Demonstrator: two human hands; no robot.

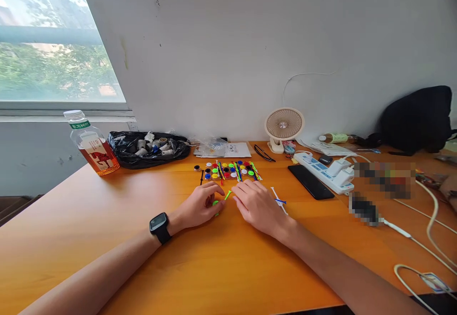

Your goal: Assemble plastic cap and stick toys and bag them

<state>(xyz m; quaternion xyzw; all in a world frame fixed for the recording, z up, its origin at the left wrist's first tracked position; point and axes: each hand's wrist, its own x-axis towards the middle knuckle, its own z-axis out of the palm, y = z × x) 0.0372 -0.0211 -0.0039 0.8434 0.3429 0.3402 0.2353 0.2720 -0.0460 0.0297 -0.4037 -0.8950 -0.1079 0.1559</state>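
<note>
My left hand (196, 206), with a black watch on its wrist, is closed in a pinch. A small bright green plastic stick (227, 194) with a flared end rises from its thumb and fingertip. Just under those fingers a green round cap (215, 203) is partly hidden. My right hand (254, 204) is beside it, palm down, fingers together and bent; its fingertips come close to the stick, and whatever they hold is hidden. Right of that hand lie a white stick (274, 193) and a blue stick (281, 201). Beyond both hands are rows of coloured round caps (227, 175) and bundled sticks (254, 171).
At the left stand a tea bottle (98, 150) and a black plastic bag (152, 162) of grey pieces. A small fan (284, 124) and glasses (264, 153) are at the back. On the right are a phone (310, 181), power strip (319, 169), cables and a black bag (417, 119).
</note>
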